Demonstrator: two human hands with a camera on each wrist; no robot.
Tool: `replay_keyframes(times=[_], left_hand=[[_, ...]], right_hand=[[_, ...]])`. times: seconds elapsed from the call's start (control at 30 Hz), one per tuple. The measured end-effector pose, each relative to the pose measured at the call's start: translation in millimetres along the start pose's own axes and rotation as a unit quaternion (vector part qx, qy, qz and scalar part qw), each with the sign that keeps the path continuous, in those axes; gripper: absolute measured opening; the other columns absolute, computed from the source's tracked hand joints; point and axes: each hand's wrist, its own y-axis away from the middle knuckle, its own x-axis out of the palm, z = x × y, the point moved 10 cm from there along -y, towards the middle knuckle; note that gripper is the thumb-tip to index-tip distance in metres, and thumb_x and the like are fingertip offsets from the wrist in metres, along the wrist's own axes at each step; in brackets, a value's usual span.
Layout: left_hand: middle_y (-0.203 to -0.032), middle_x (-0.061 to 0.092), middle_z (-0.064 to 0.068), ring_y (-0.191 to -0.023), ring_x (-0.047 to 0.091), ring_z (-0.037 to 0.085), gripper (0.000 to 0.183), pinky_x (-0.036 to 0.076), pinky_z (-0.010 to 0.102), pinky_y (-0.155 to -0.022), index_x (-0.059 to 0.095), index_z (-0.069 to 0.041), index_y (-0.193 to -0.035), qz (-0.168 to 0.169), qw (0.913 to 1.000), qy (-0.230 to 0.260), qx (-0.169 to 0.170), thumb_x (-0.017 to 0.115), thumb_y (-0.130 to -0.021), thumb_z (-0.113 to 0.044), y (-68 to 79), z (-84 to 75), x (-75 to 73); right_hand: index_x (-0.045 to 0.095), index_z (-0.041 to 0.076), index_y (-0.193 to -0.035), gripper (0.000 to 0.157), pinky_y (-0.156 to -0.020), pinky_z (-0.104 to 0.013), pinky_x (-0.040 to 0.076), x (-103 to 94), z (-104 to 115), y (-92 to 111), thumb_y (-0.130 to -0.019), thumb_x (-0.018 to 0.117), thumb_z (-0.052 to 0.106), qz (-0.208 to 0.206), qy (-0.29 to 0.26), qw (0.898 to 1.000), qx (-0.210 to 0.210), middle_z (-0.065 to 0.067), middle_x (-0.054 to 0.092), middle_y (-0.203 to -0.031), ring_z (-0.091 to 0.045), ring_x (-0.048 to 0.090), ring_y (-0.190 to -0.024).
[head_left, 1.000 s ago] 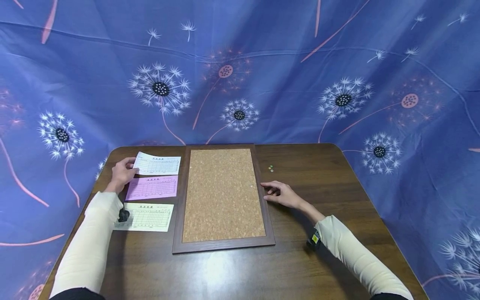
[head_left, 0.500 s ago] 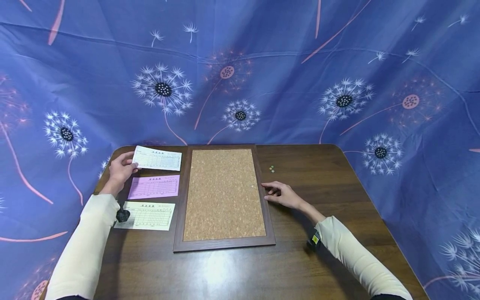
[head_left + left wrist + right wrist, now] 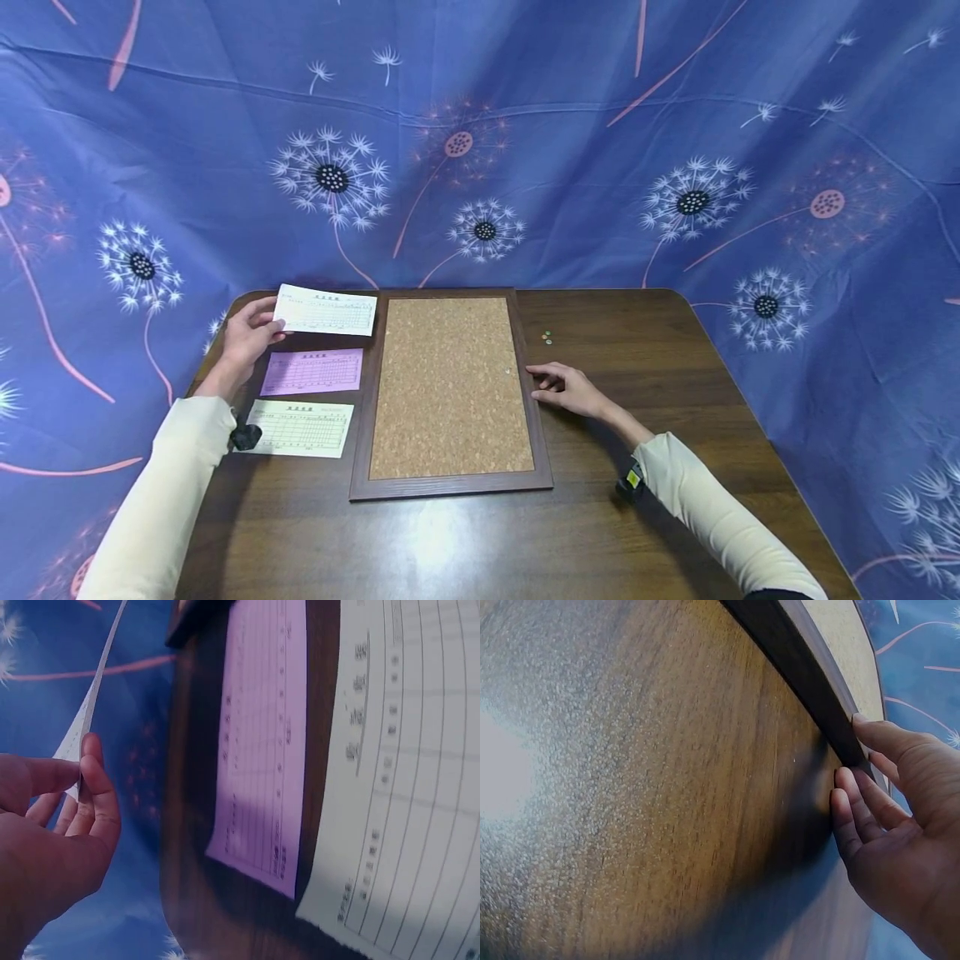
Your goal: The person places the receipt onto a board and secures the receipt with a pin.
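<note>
We've raised the white rectangular paper slip (image 3: 327,311) clear of the brown wooden table (image 3: 637,346) at far left, so it's free. Left hand (image 3: 245,337) pinches it, thumb to fingers; right hand (image 3: 570,392), fingers half-bent, touches the brown-framed cork board (image 3: 453,387) (no grip visible).

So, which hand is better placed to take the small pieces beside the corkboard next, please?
Probably the right hand. It is at the corkboard frame, close to the small pieces, and holds no paper. The left hand is across the board, pinching the white slip.
</note>
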Motion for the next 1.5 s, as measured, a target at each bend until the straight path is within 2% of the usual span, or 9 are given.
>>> replay_keyframes(times=[0.1,0.33,0.67,0.87,1.07,1.13,1.3,1.37,1.5], left_hand=[[-0.082,0.062,-0.02,-0.07,0.067,-0.004,0.059,0.056,0.014,-0.071,0.036,0.0,-0.155,0.019,0.9998,0.004,-0.006,0.054,-0.099,0.005,5.4,-5.0,8.8],[-0.084,0.066,-0.013,-0.07,0.07,0.002,0.063,0.056,0.014,-0.069,0.032,0.001,-0.157,0.077,0.9926,0.091,-0.02,0.055,-0.099,0.007,17.0,-17.2,33.3],[-0.092,0.064,-0.014,-0.078,0.068,0.001,0.061,0.057,0.017,-0.075,0.035,-0.002,-0.157,0.105,0.9935,0.043,0.001,0.056,-0.1,0.001,29.6,-36.7,66.6],[-0.099,0.063,-0.009,-0.079,0.068,0.001,0.06,0.058,0.021,-0.078,0.037,-0.003,-0.156,0.123,0.992,0.027,0.005,0.057,-0.099,0.002,37.6,-39.0,90.2],[-0.1,0.065,-0.004,-0.078,0.069,0.004,0.058,0.057,0.02,-0.075,0.041,0.001,-0.152,0.138,0.989,0.051,0.011,0.057,-0.097,0.006,44.7,-39.5,118.0],[-0.104,0.067,0.004,-0.076,0.069,0.004,0.058,0.057,0.02,-0.073,0.041,0.001,-0.152,0.142,0.9882,0.056,0.009,0.056,-0.096,0.007,46.9,-38.0,127.6],[-0.122,0.063,0.023,-0.078,0.068,0.004,0.06,0.058,0.023,-0.076,0.04,-0.002,-0.154,0.151,0.987,0.054,0.0,0.058,-0.097,0.006,53.5,-34.0,145.8],[-0.121,0.064,0.022,-0.078,0.069,0.006,0.06,0.059,0.025,-0.077,0.042,-0.002,-0.153,0.151,0.9869,0.057,-0.002,0.059,-0.096,0.006,55.1,-33.2,150.2],[-0.114,0.064,0.016,-0.078,0.069,0.007,0.058,0.06,0.025,-0.077,0.043,-0.002,-0.152,0.147,0.9868,0.068,-0.002,0.059,-0.096,0.007,57.0,-32.0,157.1]], right_hand=[[0.059,-0.001,-0.14,0.052,-0.086,-0.028,0.057,-0.1,2.2,-0.6,-0.092,0.076,0.012,0.002,0.008,1.0,-0.002,-0.022,0.064,-0.13,-0.03,0.067,-0.102],[0.059,-0.006,-0.137,0.051,-0.081,-0.029,0.057,-8.9,11.1,-7.6,-0.091,0.076,0.008,-0.018,0.023,0.999,-0.016,-0.026,0.066,-0.129,-0.034,0.069,-0.098],[0.058,-0.007,-0.139,0.049,-0.085,-0.03,0.056,-14.0,34.4,-30.2,-0.093,0.073,0.004,-0.031,0.001,0.999,-0.037,-0.026,0.067,-0.128,-0.035,0.071,-0.102],[0.057,-0.011,-0.137,0.046,-0.082,-0.031,0.057,-1.5,60.4,-46.2,-0.094,0.069,0.0,-0.04,-0.012,0.997,-0.072,-0.032,0.067,-0.12,-0.038,0.071,-0.099],[0.051,-0.01,-0.142,0.049,-0.088,-0.041,0.058,22.5,76.2,-63.5,-0.098,0.066,0.003,-0.011,-0.046,0.996,-0.073,-0.032,0.065,-0.124,-0.042,0.07,-0.105],[0.046,-0.01,-0.146,0.051,-0.088,-0.048,0.058,29.1,83.5,-67.2,-0.099,0.062,0.002,-0.004,-0.064,0.996,-0.068,-0.034,0.064,-0.125,-0.045,0.069,-0.107],[0.036,-0.004,-0.155,0.058,-0.087,-0.045,0.059,42.1,87.4,-75.3,-0.102,0.059,0.007,-0.002,-0.084,0.995,-0.053,-0.03,0.067,-0.124,-0.042,0.069,-0.105],[0.036,-0.001,-0.156,0.06,-0.087,-0.04,0.058,46.2,84.1,-78.4,-0.103,0.06,0.01,-0.005,-0.085,0.995,-0.05,-0.026,0.068,-0.122,-0.04,0.07,-0.103],[0.034,-0.005,-0.155,0.06,-0.083,-0.044,0.058,48.7,84.3,-80.3,-0.102,0.06,0.009,-0.011,-0.113,0.993,-0.04,-0.024,0.066,-0.114,-0.042,0.069,-0.094]])
